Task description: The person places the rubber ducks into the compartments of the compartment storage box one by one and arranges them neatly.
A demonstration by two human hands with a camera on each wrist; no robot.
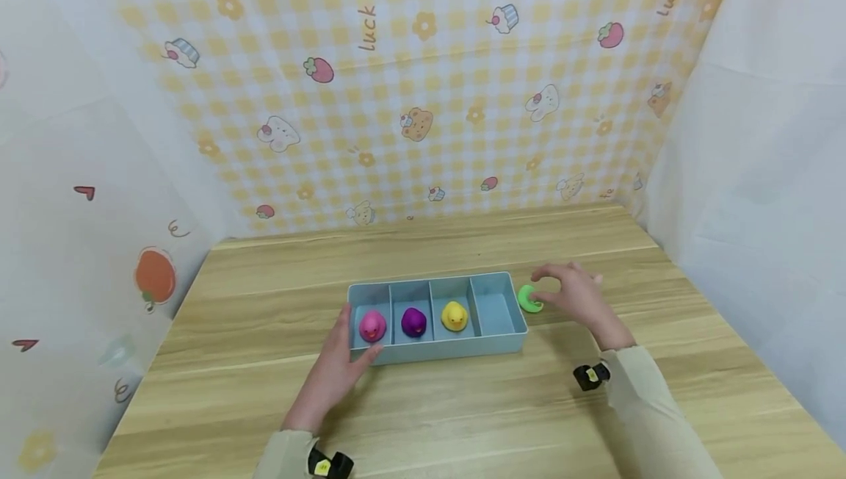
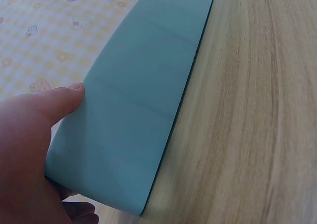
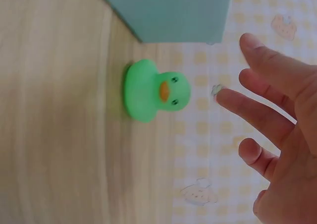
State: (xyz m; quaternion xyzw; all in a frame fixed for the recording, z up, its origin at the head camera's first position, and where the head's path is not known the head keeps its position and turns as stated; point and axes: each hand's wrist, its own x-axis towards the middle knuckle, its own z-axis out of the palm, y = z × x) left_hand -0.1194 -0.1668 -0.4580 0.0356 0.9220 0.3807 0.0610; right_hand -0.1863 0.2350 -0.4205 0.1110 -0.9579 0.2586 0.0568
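Note:
A blue-grey compartment box (image 1: 456, 350) lies lengthwise on the table. In its compartments, from the left, sit a pink rubber duck (image 1: 372, 326), a purple rubber duck (image 1: 413, 322) and a yellow rubber duck (image 1: 454, 316); the rightmost compartment holds nothing. My left hand (image 1: 333, 370) grips the box's left end, the thumb at its front wall in the left wrist view. Just off the right end, a green rubber duck (image 3: 143, 90) stands upright on the table. Close above that duck is my right hand (image 1: 573, 297), fingers parted and apart from it in the right wrist view.
The wood-grain table (image 1: 449, 420) runs back to a yellow checked cloth (image 1: 423, 82). White cloth hangs along the left (image 1: 86, 258) and right (image 1: 747, 170) sides. Each wrist wears a small black camera mount, one (image 1: 591, 376) on the right sleeve.

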